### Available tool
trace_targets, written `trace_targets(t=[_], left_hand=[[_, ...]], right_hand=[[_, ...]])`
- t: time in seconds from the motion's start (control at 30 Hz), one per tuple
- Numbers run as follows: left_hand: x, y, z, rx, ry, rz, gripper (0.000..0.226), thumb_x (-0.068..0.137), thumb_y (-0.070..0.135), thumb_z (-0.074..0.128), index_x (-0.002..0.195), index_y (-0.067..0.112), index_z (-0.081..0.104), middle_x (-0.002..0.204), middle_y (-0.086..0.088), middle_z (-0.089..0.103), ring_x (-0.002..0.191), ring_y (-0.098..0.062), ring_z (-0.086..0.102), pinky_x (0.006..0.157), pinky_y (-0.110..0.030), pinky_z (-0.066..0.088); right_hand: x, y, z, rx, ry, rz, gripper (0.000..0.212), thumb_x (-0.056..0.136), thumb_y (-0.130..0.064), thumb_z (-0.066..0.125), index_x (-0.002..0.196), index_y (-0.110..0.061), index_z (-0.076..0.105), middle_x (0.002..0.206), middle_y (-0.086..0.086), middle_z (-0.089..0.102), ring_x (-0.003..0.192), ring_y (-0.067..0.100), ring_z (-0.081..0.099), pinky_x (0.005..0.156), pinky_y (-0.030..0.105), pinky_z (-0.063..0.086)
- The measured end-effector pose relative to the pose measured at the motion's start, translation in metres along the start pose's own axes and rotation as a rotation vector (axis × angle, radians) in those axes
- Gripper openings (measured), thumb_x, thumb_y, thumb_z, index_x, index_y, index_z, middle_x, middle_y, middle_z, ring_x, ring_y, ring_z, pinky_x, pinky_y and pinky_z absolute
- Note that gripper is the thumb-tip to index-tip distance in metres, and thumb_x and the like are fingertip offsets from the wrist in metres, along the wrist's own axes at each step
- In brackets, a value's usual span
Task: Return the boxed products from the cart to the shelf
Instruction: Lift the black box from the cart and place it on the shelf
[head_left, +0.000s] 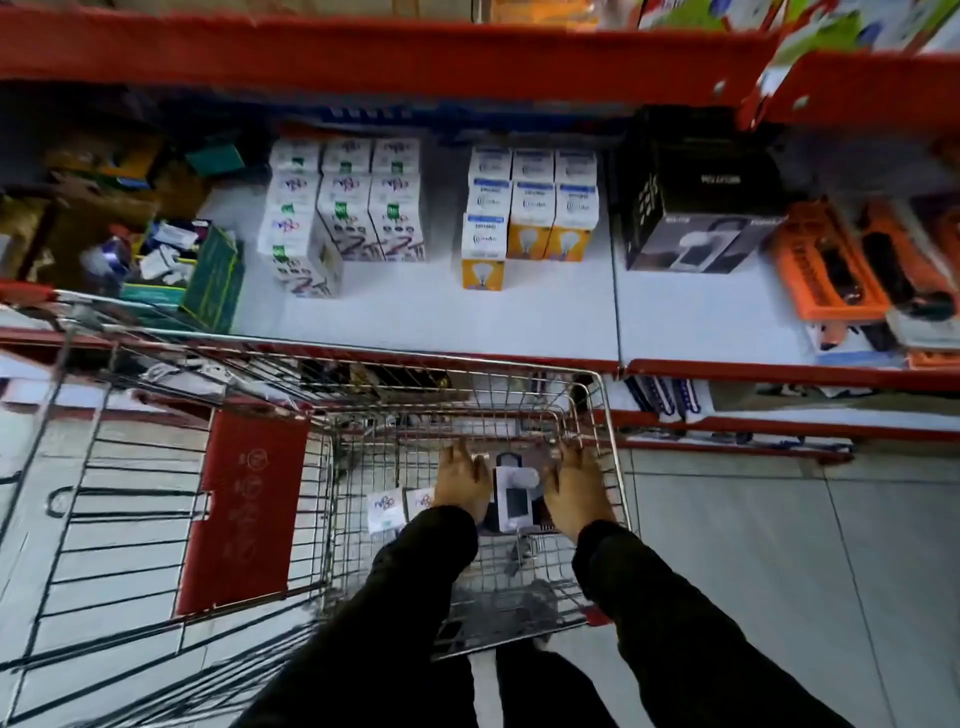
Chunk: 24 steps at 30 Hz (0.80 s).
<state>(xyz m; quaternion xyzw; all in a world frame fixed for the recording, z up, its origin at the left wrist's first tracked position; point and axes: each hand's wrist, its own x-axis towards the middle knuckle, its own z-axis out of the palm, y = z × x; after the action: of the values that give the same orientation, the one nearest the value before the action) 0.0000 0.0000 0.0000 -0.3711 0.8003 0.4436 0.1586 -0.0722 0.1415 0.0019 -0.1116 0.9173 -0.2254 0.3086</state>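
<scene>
Deep in the wire cart (605, 410) lies a dark box with a white device pictured on it (514, 493). My left hand (460, 483) presses its left side and my right hand (574, 488) its right side, both closed around the box. Two small white boxes (400, 506) rest on the cart floor just left of my left hand. On the white shelf (545, 317) behind the cart stand white bulb boxes (348, 208), blue-and-yellow bulb boxes (530, 213), and a matching large black box (696, 208).
The cart's red child-seat flap (244, 514) hangs at the left. An open carton of loose items (176, 270) sits at the shelf's left. Orange packages (841, 260) lie at the right. A red upper shelf (363, 52) overhangs. Grey floor tiles (753, 545) spread right of the cart.
</scene>
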Motion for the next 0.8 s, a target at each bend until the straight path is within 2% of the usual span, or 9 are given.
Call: trace_targets(t=[0.07,0.1,0.23,0.3,0.53,0.67,0.8], left_hand=[[0.013,-0.008,0.012,-0.037,-0.047,-0.130,0.058,0.105,0.029,0.032,0.154,0.002,0.016,0.156,-0.021,0.028,0.140,-0.036,0.035,0.114,-0.038,0.035],[0.018,-0.013,0.018,-0.066,-0.063,-0.193,0.058,0.105,0.032,0.032,0.153,0.004,0.018,0.154,-0.021,0.033,0.138,-0.036,0.039,0.113,-0.039,0.037],[0.032,-0.023,0.032,-0.185,-0.127,-0.308,0.048,0.102,0.035,0.038,0.138,0.002,0.045,0.137,-0.024,0.053,0.123,-0.039,0.055,0.104,-0.047,0.046],[0.035,-0.027,0.034,-0.212,-0.151,-0.301,0.044,0.102,0.032,0.039,0.133,0.003,0.052,0.135,-0.023,0.057,0.121,-0.038,0.056,0.104,-0.046,0.046],[0.012,-0.024,0.016,-0.410,-0.010,-0.189,0.033,0.101,0.024,0.045,0.123,0.003,0.055,0.126,-0.021,0.063,0.112,-0.034,0.061,0.097,-0.043,0.051],[-0.011,-0.011,-0.008,-0.497,0.093,-0.153,0.030,0.100,0.021,0.048,0.120,0.000,0.056,0.122,-0.016,0.064,0.105,-0.027,0.060,0.087,-0.033,0.048],[-0.032,0.005,-0.035,-0.490,0.234,-0.118,0.034,0.099,0.032,0.049,0.118,0.004,0.053,0.111,-0.007,0.061,0.096,-0.020,0.055,0.083,-0.029,0.040]], right_hand=[[0.012,0.010,0.012,0.062,-0.044,0.091,0.041,0.101,-0.017,0.047,0.141,-0.009,0.045,0.144,0.021,0.043,0.126,0.037,0.050,0.104,0.036,0.044],[0.017,0.016,0.019,0.076,-0.064,0.122,0.037,0.100,-0.015,0.047,0.137,-0.007,0.049,0.141,0.022,0.046,0.125,0.037,0.050,0.103,0.034,0.043],[0.027,0.026,0.036,0.215,-0.105,0.189,0.033,0.099,-0.010,0.046,0.131,-0.005,0.055,0.136,0.018,0.057,0.121,0.032,0.056,0.097,0.029,0.043],[0.029,0.029,0.040,0.274,-0.100,0.190,0.033,0.098,-0.005,0.044,0.128,-0.002,0.057,0.133,0.019,0.060,0.119,0.031,0.058,0.092,0.025,0.041],[0.005,0.023,0.028,0.404,-0.031,0.206,0.039,0.099,-0.009,0.048,0.137,-0.009,0.052,0.139,0.015,0.054,0.125,0.030,0.055,0.107,0.033,0.043],[-0.017,0.005,0.007,0.438,0.072,0.183,0.034,0.102,-0.027,0.047,0.132,-0.012,0.054,0.136,0.014,0.053,0.121,0.030,0.057,0.104,0.038,0.045],[-0.037,-0.015,-0.018,0.418,0.241,0.110,0.047,0.101,-0.045,0.046,0.136,-0.015,0.057,0.135,0.010,0.055,0.122,0.028,0.056,0.096,0.029,0.041]])
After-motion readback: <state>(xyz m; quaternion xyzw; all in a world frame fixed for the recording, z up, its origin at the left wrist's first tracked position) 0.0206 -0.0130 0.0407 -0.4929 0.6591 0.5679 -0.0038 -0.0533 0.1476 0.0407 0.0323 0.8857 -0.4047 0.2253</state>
